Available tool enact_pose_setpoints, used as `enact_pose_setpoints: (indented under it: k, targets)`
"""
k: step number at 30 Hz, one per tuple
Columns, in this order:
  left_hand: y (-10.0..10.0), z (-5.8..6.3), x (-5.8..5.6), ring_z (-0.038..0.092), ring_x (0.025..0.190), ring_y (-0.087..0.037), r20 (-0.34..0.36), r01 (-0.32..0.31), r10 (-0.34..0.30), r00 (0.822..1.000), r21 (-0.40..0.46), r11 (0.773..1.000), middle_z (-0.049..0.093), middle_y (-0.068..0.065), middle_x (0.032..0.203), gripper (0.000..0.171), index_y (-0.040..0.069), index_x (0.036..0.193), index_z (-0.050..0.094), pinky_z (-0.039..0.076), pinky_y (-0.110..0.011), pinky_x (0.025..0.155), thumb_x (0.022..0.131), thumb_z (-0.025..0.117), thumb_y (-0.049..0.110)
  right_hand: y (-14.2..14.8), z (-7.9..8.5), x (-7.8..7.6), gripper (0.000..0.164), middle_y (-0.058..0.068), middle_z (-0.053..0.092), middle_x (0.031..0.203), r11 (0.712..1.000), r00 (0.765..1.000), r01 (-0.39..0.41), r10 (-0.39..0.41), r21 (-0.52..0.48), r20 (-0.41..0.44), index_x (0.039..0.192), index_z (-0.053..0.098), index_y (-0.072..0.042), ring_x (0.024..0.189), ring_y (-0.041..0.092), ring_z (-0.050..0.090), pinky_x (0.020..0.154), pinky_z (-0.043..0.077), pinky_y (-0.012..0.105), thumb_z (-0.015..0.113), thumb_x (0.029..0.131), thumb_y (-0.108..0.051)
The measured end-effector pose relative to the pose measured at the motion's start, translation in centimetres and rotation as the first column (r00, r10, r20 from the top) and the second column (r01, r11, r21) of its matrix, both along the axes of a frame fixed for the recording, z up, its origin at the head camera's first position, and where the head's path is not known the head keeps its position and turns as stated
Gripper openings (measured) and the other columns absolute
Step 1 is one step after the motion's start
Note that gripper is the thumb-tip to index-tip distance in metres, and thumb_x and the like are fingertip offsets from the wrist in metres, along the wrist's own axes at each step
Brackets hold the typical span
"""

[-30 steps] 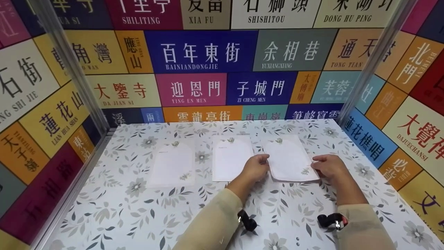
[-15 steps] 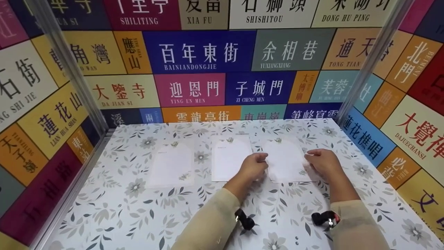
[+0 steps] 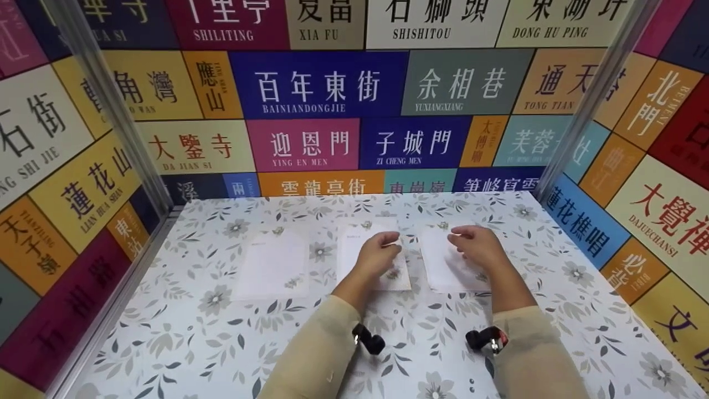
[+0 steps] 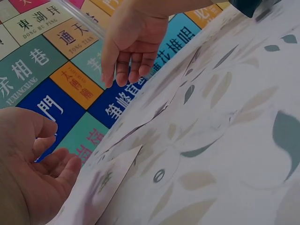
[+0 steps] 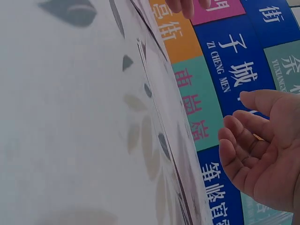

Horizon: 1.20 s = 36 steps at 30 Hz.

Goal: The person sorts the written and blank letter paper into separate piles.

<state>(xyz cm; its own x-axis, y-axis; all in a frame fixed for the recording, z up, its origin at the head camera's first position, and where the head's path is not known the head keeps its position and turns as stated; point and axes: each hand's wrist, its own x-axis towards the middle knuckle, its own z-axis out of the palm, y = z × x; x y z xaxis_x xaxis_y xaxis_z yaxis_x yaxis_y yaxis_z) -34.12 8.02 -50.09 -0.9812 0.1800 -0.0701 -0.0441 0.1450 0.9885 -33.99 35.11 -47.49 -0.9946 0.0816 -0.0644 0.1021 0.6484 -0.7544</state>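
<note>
The left hand (image 3: 376, 256) is hovering over the middle paper (image 3: 350, 252) — its fingers are bending loosely and holding nothing. The right hand (image 3: 477, 248) is hovering over the right paper (image 3: 439, 269), loose and holding nothing too. The left paper (image 3: 275, 260) is lying nearby — all three are resting on the flowery table (image 3: 183, 332).

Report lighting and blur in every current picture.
Head view: bright, the right hand faintly shading the right sheet, the left sheet fading into the tabletop; left wrist view: dim, tilted; right wrist view: tilted, leaf print soft at top left.
</note>
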Motion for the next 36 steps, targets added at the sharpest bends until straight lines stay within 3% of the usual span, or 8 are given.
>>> enact_pose_setpoints:
  k: [8, 12, 15, 18, 27, 31, 36]
  targets:
    - [-3.3, 0.4, -1.1, 0.069, 0.119, -0.022, 0.001, -0.092, 0.092, 0.996, 0.021, 0.996, 0.066, -0.012, 0.149, 0.04, 0.013, 0.141, 0.069, 0.062, -0.043, 0.097, 0.101, 0.067, 0.017, -3.6, 0.1, -1.8, 0.052, 0.019, 0.072, 0.131, 0.998, 0.997, -0.058, 0.057, -0.007, -0.042, 0.145, 0.066, -0.007, 0.105, 0.024, 0.071, 0.083, 0.058, 0.025, 0.068, 0.103, -0.039]
    - [-5.1, 0.4, -1.5, 0.069, 0.117, -0.023, 0.0, -0.121, 0.121, 0.993, 0.016, 0.993, 0.067, -0.013, 0.148, 0.039, 0.015, 0.139, 0.07, 0.062, -0.044, 0.097, 0.1, 0.067, 0.016, -5.6, 0.0, -2.3, 0.053, 0.018, 0.07, 0.135, 0.996, 0.995, -0.088, 0.088, 0.017, -0.039, 0.144, 0.067, -0.009, 0.113, 0.03, 0.07, 0.093, 0.058, 0.037, 0.069, 0.102, -0.041]
    - [-6.2, 0.4, -1.8, 0.069, 0.119, -0.023, -0.007, -0.144, 0.144, 0.99, -0.013, 0.99, 0.067, -0.014, 0.146, 0.039, 0.015, 0.138, 0.07, 0.062, -0.039, 0.095, 0.1, 0.068, 0.018, -7.0, 0.0, -2.4, 0.053, 0.018, 0.069, 0.139, 0.995, 0.995, -0.099, 0.099, 0.008, -0.022, 0.145, 0.067, -0.011, 0.125, 0.034, 0.066, 0.106, 0.056, 0.047, 0.07, 0.101, -0.041]
    - [-7.3, 0.4, -2.1, 0.067, 0.123, -0.024, -0.01, -0.162, 0.162, 0.987, -0.019, 0.987, 0.067, -0.015, 0.145, 0.039, 0.014, 0.139, 0.07, 0.061, -0.035, 0.093, 0.1, 0.069, 0.018, -8.1, -0.1, -2.6, 0.053, 0.017, 0.07, 0.14, 0.994, 0.993, -0.113, 0.113, -0.008, -0.023, 0.145, 0.066, -0.01, 0.132, 0.035, 0.064, 0.112, 0.053, 0.05, 0.071, 0.102, -0.04]
    - [-9.7, 0.6, -2.4, 0.063, 0.131, -0.027, 0.014, -0.193, 0.193, 0.981, -0.028, 0.981, 0.063, -0.014, 0.15, 0.042, 0.013, 0.143, 0.066, 0.057, -0.043, 0.109, 0.101, 0.068, 0.017, -9.4, -0.5, -2.7, 0.051, 0.015, 0.071, 0.139, 0.989, 0.991, -0.135, 0.135, -0.059, -0.014, 0.144, 0.067, -0.012, 0.131, 0.034, 0.064, 0.107, 0.056, 0.047, 0.073, 0.101, -0.037]
    - [-10.2, 0.5, -2.2, 0.055, 0.145, -0.028, 0.059, -0.156, 0.16, 0.985, -0.072, 0.985, 0.059, -0.011, 0.156, 0.047, 0.014, 0.147, 0.063, 0.048, -0.047, 0.122, 0.101, 0.07, 0.019, -9.3, -0.9, -2.5, 0.055, 0.014, 0.069, 0.144, 0.982, 0.983, -0.184, 0.185, -0.036, 0.02, 0.148, 0.064, -0.011, 0.137, 0.036, 0.062, 0.113, 0.053, 0.05, 0.073, 0.1, -0.038]
    - [-10.9, 0.1, -1.7, 0.045, 0.155, -0.034, 0.043, 0.002, 0.005, 0.999, -0.172, 0.985, 0.049, -0.011, 0.165, 0.06, 0.021, 0.152, 0.059, 0.038, -0.053, 0.129, 0.095, 0.078, 0.025, -9.2, -1.5, -2.3, 0.062, 0.016, 0.064, 0.151, 0.955, 0.954, -0.297, 0.296, -0.002, 0.053, 0.15, 0.062, -0.011, 0.143, 0.039, 0.058, 0.118, 0.05, 0.055, 0.078, 0.097, -0.039]
